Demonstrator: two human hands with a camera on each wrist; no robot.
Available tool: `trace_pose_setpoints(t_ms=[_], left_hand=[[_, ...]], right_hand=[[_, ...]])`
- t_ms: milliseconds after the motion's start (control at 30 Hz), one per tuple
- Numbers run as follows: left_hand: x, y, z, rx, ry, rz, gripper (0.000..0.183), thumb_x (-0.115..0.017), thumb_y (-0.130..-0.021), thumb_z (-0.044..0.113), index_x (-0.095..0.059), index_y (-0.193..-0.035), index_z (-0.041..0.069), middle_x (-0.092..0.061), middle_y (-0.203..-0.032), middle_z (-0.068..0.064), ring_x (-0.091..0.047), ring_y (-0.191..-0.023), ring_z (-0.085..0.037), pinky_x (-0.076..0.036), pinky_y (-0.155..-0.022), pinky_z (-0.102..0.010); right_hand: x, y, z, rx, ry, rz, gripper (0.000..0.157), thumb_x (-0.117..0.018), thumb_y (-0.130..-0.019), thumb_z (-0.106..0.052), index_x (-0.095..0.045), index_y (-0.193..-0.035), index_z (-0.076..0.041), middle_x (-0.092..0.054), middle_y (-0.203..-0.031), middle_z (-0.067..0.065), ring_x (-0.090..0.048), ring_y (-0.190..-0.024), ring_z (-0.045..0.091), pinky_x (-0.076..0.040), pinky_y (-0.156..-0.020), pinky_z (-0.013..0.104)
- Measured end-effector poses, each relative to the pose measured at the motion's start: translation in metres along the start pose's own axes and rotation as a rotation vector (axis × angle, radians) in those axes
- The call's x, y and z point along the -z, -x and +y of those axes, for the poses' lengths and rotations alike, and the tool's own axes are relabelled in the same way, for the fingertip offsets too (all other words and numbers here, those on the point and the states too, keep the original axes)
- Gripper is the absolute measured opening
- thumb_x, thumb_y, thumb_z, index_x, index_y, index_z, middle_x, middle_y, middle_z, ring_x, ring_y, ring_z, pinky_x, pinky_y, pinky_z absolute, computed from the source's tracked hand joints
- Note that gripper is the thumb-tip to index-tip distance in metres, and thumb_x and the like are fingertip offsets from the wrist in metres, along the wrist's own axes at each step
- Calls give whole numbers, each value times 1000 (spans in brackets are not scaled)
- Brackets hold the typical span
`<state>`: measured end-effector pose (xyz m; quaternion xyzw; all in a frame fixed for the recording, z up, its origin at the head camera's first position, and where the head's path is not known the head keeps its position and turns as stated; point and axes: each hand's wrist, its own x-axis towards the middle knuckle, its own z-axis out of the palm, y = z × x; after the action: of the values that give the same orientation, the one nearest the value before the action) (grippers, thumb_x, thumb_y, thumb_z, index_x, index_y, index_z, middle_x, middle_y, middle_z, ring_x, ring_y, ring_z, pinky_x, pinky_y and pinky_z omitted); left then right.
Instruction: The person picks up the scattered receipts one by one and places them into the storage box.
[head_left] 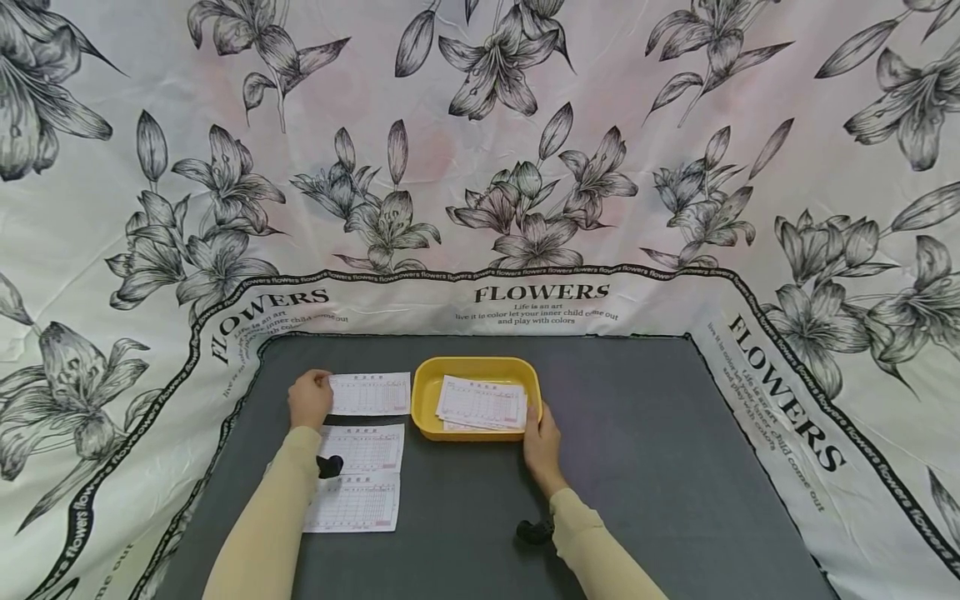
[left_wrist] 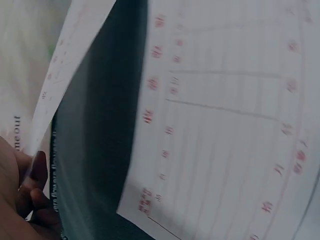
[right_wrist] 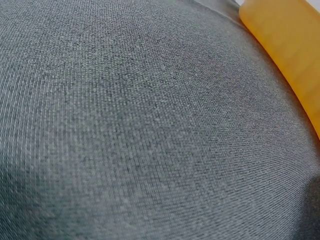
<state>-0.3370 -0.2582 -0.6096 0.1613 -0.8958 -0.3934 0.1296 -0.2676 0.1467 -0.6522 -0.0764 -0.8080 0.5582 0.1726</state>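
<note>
At the upper left of the table in the head view, my left hand (head_left: 310, 400) pinches the left end of a printed paper form (head_left: 371, 394). That same form (left_wrist: 70, 55) slants up from the fingertips in the left wrist view. Two more forms lie below it, an upper one (head_left: 367, 448) and a lower one (head_left: 360, 504). My right hand (head_left: 543, 446) grips the right wall of a yellow tray (head_left: 476, 436), thumb at the rim. Inside the tray rests a small stack of forms (head_left: 482, 403). The right wrist view shows the tray's side (right_wrist: 287, 45), but not the hand clearly.
A dark grey cloth (head_left: 637, 483) covers the table. White flower-printed fabric (head_left: 540, 308) borders it at the back and both sides. Black straps with small devices sit on the left wrist (head_left: 330, 467) and right wrist (head_left: 534, 532).
</note>
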Motion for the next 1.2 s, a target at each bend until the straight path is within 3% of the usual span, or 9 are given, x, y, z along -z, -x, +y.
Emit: trace_pose_setpoints(t_ms=[167,367,667,800,967,1100,1200], left_hand=[[9,2,7,67,100,41,32,-50,-109,10,-72,-124,-8,-71,-121,-32,-66,-111,-48,-55,-94,-61],[16,3,17,87,174,75,32,-54,-108,13,-73,-125,-7,-72,-118,-30,-69,-105,-44,-57,-88,-54],[31,1,22,84,156,104,31,-54,-108,14,-75,-124,-4,-74,-113,-27,-69,-95,-40,-48,-66,-29],[38,2,24,109,178,108,32,-55,-108,15,-76,-125,-2,-74,-116,-26,-69,-95,-37,-46,-63,-23],[40,10,39,121,209,83,33,-55,-108,16,-75,-127,-2,-73,-120,-26,-69,-100,-38,-51,-70,-30],[29,17,53,111,227,49,32,-56,-108,16,-74,-127,-2,-73,-121,-26,-69,-105,-38,-54,-78,-39],[18,23,62,112,238,13,32,-56,-107,17,-75,-126,-1,-73,-121,-25,-68,-106,-37,-54,-80,-39]], right_hand=[[-1,0,0,26,15,15,43,-47,-115,-20,-56,-144,10,-66,-133,31,-61,-125,48,-47,-109,64],[-3,-1,4,25,35,28,44,-44,-116,-23,-57,-143,9,-66,-130,31,-62,-124,48,-48,-108,64],[-3,1,4,12,22,28,44,-43,-116,-24,-57,-142,8,-66,-131,31,-61,-125,48,-47,-109,64],[-3,1,4,24,17,31,43,-44,-116,-22,-58,-142,8,-66,-131,30,-61,-125,48,-47,-109,63],[-3,0,6,45,12,40,41,-44,-116,-20,-59,-139,10,-67,-127,31,-63,-120,48,-49,-106,64],[-1,-1,7,62,13,48,39,-45,-115,-19,-60,-137,9,-68,-123,31,-64,-114,47,-50,-102,64],[0,-2,6,66,18,50,39,-45,-115,-20,-61,-136,9,-68,-122,30,-64,-112,46,-50,-100,64]])
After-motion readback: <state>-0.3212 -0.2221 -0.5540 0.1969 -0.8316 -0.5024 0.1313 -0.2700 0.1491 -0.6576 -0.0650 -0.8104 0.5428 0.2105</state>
